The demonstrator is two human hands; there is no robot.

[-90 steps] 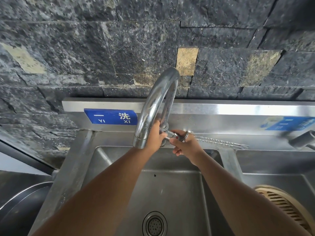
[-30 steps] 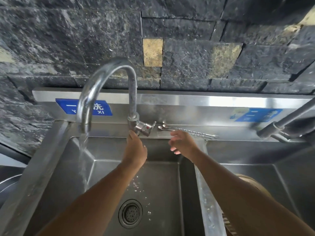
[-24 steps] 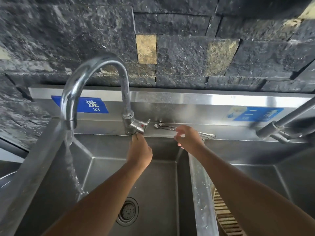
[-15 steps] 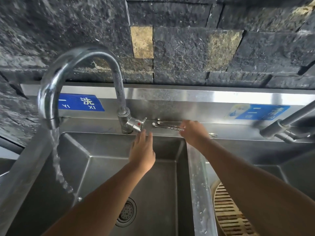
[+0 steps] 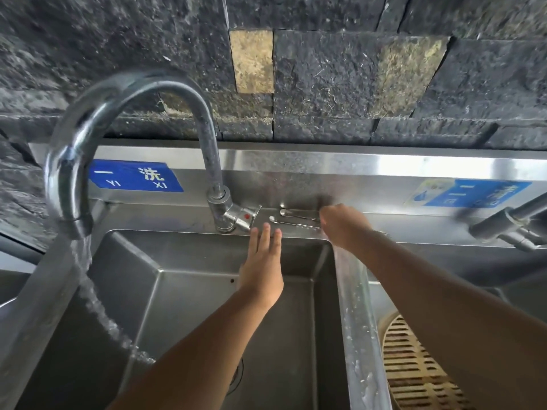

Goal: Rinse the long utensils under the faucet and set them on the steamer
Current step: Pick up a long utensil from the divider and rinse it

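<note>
Two long thin metal utensils (image 5: 296, 217) lie side by side on the steel ledge behind the sink, just right of the faucet handle (image 5: 245, 216). My right hand (image 5: 344, 229) rests over their middle with fingers curled down; the grip itself is hidden. My left hand (image 5: 262, 267) hovers flat over the left basin, fingers spread, fingertips just below the handle, holding nothing. The curved faucet (image 5: 207, 137) is swung left and water (image 5: 97, 306) runs from its spout into the basin. The bamboo steamer (image 5: 414, 368) sits in the right basin, partly under my right forearm.
The left basin (image 5: 192, 291) has a drain (image 5: 236, 374) near my left forearm. A wet steel divider (image 5: 355, 321) separates the two basins. A second faucet (image 5: 509, 220) sticks in from the right. A dark stone wall rises behind the sink.
The water was turned on and the spout swung left. My right hand moved from the handle to the utensils on the ledge; my left hand dropped off the faucet and opened flat.
</note>
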